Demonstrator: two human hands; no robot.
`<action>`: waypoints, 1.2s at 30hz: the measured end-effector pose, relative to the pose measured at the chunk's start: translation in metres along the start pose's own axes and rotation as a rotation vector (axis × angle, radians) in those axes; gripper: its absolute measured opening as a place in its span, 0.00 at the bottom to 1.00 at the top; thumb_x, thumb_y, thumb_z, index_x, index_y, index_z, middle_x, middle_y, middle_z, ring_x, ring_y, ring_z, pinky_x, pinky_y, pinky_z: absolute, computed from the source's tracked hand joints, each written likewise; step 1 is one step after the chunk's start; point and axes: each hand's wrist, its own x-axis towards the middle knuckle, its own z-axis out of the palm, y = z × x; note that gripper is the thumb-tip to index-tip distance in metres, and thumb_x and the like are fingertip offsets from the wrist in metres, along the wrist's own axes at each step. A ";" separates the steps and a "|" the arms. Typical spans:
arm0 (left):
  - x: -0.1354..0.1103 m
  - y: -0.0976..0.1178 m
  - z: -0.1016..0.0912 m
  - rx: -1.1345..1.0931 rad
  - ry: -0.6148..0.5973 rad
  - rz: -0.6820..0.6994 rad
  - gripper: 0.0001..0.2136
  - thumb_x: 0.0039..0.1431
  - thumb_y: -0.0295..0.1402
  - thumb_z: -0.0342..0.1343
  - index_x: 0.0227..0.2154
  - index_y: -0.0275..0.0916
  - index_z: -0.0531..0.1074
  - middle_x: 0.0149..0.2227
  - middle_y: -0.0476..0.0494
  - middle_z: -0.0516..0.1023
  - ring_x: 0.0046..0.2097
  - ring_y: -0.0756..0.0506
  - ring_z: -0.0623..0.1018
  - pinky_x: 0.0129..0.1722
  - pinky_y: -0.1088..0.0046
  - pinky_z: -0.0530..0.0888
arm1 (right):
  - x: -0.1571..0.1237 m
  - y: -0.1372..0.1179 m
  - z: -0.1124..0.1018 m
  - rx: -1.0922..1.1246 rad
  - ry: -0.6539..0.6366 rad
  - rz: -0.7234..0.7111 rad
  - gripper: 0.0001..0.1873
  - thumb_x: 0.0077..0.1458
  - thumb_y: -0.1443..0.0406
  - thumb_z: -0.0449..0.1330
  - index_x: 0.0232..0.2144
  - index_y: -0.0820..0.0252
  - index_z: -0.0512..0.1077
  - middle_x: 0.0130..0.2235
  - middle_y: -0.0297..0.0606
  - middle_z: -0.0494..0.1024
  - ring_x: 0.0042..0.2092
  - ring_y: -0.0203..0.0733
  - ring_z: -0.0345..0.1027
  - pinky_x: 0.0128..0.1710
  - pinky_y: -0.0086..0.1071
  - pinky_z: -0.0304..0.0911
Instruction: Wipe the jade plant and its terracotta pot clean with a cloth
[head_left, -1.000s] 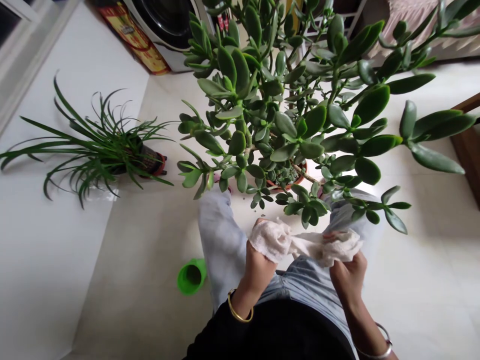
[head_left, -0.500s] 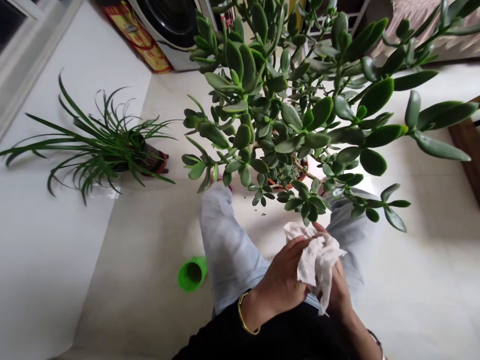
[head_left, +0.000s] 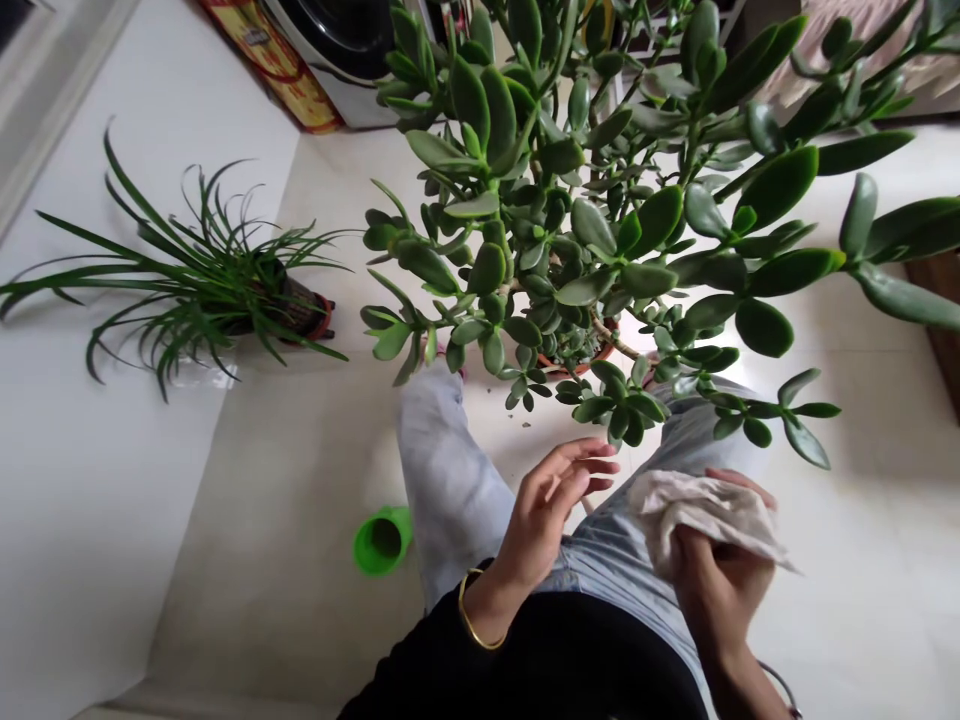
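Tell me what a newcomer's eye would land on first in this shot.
A large jade plant fills the upper middle of the view. Below it, the right hand holds a crumpled white cloth, while the open left hand is empty and wears a gold bangle. A bright green plastic cup lies on the pale floor to the left.

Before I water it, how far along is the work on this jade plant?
Done: the jade plant has glossy leaves, but which were wiped is unclear. In hand: the right hand holds a white cloth, while the open left hand sits near a lower sprig. Left: the higher branches, untouched.
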 end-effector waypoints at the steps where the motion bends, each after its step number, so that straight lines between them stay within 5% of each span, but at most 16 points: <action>1: 0.003 -0.001 0.002 -0.128 -0.008 -0.066 0.15 0.68 0.38 0.57 0.54 0.39 0.77 0.56 0.36 0.81 0.56 0.42 0.82 0.59 0.62 0.78 | 0.002 -0.003 0.003 0.002 0.029 -0.154 0.19 0.54 0.63 0.70 0.48 0.56 0.73 0.43 0.40 0.76 0.37 0.40 0.73 0.32 0.31 0.72; 4: 0.011 -0.002 0.009 -0.352 -0.042 -0.150 0.17 0.66 0.40 0.59 0.55 0.41 0.78 0.60 0.38 0.80 0.63 0.40 0.77 0.65 0.60 0.73 | 0.011 -0.014 0.014 0.059 -0.017 -0.522 0.17 0.58 0.65 0.66 0.50 0.54 0.74 0.41 0.40 0.80 0.36 0.45 0.75 0.31 0.36 0.72; 7: 0.017 -0.003 0.013 -0.429 -0.046 -0.171 0.18 0.64 0.43 0.62 0.54 0.44 0.79 0.60 0.42 0.80 0.63 0.40 0.78 0.63 0.62 0.75 | 0.023 -0.029 0.021 -0.103 -0.122 -0.647 0.16 0.63 0.70 0.62 0.52 0.54 0.75 0.45 0.43 0.83 0.39 0.46 0.74 0.35 0.38 0.71; 17: 0.023 -0.005 0.023 -0.434 0.068 -0.203 0.20 0.62 0.40 0.62 0.56 0.45 0.79 0.61 0.43 0.80 0.61 0.38 0.78 0.59 0.57 0.79 | 0.056 -0.051 0.021 -0.492 -0.447 -0.746 0.22 0.64 0.74 0.60 0.58 0.57 0.71 0.50 0.42 0.83 0.46 0.44 0.75 0.44 0.34 0.72; 25: 0.022 -0.001 0.025 -0.518 -0.013 -0.156 0.17 0.63 0.42 0.61 0.54 0.47 0.80 0.59 0.47 0.81 0.61 0.40 0.78 0.62 0.60 0.76 | 0.057 -0.049 0.017 -0.501 -0.483 -0.821 0.24 0.62 0.77 0.60 0.58 0.59 0.71 0.50 0.43 0.83 0.47 0.46 0.75 0.47 0.36 0.72; 36: 0.016 0.018 0.030 -0.693 -0.030 -0.264 0.18 0.68 0.40 0.57 0.55 0.37 0.79 0.58 0.38 0.80 0.65 0.38 0.74 0.68 0.60 0.66 | 0.045 -0.048 0.009 -0.297 -0.521 -0.807 0.25 0.59 0.80 0.61 0.56 0.61 0.73 0.48 0.44 0.83 0.40 0.42 0.72 0.38 0.34 0.70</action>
